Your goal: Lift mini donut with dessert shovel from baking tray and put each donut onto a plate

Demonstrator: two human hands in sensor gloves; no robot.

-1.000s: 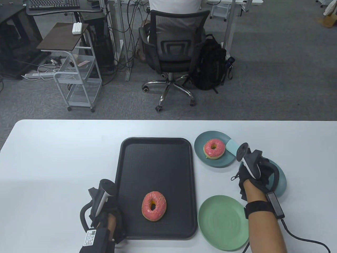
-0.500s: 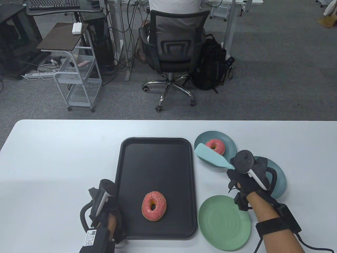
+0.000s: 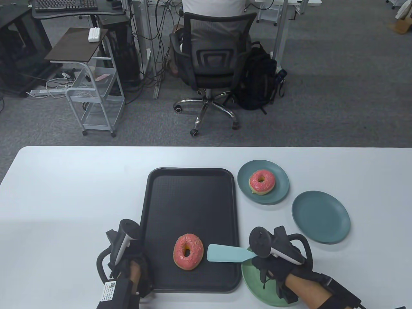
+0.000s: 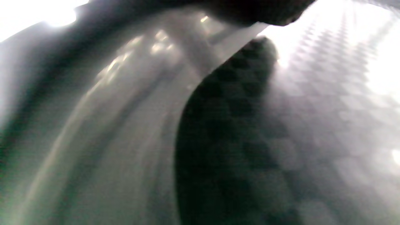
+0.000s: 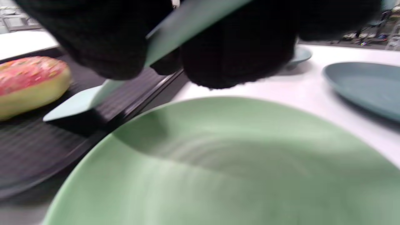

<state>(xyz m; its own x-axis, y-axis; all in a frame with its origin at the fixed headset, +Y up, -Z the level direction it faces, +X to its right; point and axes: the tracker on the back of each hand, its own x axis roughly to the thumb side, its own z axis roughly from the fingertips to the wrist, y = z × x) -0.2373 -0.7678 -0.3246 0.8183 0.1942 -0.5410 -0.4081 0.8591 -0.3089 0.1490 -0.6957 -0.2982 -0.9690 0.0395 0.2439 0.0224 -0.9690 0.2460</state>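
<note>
A pink-iced mini donut (image 3: 188,251) (image 5: 28,81) lies near the front of the black baking tray (image 3: 190,199) (image 5: 31,150). My right hand (image 3: 270,262) grips the handle of the pale blue dessert shovel (image 3: 225,253) (image 5: 72,106). Its blade lies low over the tray, tip just right of the donut and a small gap away. A second pink donut (image 3: 262,182) sits on the far teal plate (image 3: 276,196). My left hand (image 3: 130,262) holds the tray's left rim (image 4: 125,109); the tracker hides most of its fingers.
Under my right wrist lies an empty green plate (image 3: 257,289) (image 5: 218,162), right of the tray. An empty teal plate (image 3: 321,216) (image 5: 365,84) lies further right. Beyond the table's far edge stands an office chair (image 3: 212,61) with a person seated.
My right hand carried the shovel from the far teal plate, back and left, down to the tray beside the donut. The donut there stayed on its plate. The left hand kept still.
</note>
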